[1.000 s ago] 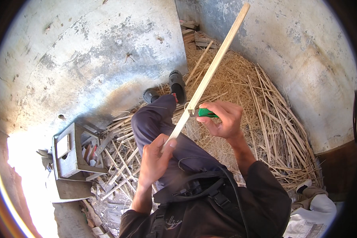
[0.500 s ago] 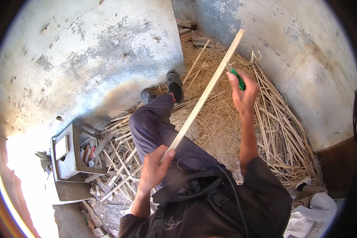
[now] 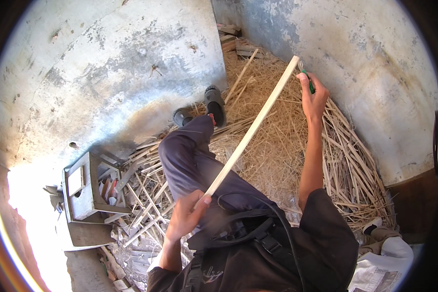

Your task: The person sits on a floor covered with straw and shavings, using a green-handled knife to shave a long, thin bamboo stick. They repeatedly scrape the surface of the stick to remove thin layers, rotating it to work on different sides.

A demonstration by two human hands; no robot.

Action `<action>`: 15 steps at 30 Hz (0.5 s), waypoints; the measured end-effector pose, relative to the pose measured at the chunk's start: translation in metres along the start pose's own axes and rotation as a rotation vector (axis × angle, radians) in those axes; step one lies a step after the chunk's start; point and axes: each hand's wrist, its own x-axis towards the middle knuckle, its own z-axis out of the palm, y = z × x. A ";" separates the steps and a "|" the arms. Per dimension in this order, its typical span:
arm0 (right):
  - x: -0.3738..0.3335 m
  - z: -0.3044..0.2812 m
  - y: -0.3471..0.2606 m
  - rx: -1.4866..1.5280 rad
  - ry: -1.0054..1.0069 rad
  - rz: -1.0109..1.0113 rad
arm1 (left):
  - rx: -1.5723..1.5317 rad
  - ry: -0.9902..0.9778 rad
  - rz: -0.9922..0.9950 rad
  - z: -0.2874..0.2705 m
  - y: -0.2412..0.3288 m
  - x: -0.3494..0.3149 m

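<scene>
A long, pale wooden strip (image 3: 253, 127) slants across my lap, its far end up and to the right. My left hand (image 3: 185, 216) is closed round its near end, thumb along the top. Close to the far tip, my right hand (image 3: 316, 97) grips a small knife with a green handle (image 3: 311, 86). The fingers hide most of the handle, and the blade is barely visible. A thin curled shaving (image 3: 301, 64) shows beside the strip's tip, next to the knife.
Straw-like shavings (image 3: 272, 141) cover the floor ahead. Many split strips (image 3: 348, 160) lie along the right wall, others at the left near a weathered wooden stool (image 3: 85, 190). Stained walls (image 3: 126, 63) enclose the corner. A white sack (image 3: 382, 267) lies at lower right.
My right hand has moved up and to the right with the knife, along to the strip's far end. The strip's tip has dropped lower; my left hand has shifted slightly down.
</scene>
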 end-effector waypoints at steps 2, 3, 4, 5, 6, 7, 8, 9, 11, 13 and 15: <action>-0.002 0.002 0.003 0.044 -0.031 0.004 | -0.021 0.048 -0.034 0.002 0.002 -0.004; -0.005 0.003 0.004 0.074 -0.044 -0.001 | -0.041 0.054 -0.040 0.002 0.001 -0.003; -0.011 0.001 -0.002 0.110 -0.102 0.061 | -0.062 0.067 -0.049 0.001 -0.001 0.000; -0.018 0.000 -0.007 0.147 -0.155 0.125 | -0.078 0.078 -0.055 0.000 0.000 0.003; -0.026 0.004 -0.011 0.211 -0.185 0.122 | -0.104 0.074 -0.062 0.000 0.004 0.005; -0.035 0.010 -0.017 0.271 -0.212 0.121 | -0.111 0.073 -0.061 0.000 0.008 0.008; -0.045 0.016 -0.023 0.333 -0.241 0.119 | -0.119 0.075 -0.060 0.000 0.012 0.011; -0.054 0.018 -0.029 0.361 -0.295 0.071 | -0.126 0.077 -0.060 0.000 0.016 0.014; -0.073 0.020 -0.042 0.412 -0.403 -0.027 | -0.122 0.081 -0.059 -0.001 0.026 0.021; -0.093 0.026 -0.060 0.494 -0.400 -0.165 | -0.133 0.081 -0.030 -0.001 0.035 0.028; -0.114 0.028 -0.081 0.527 -0.424 -0.248 | -0.162 0.085 0.026 0.000 0.042 0.034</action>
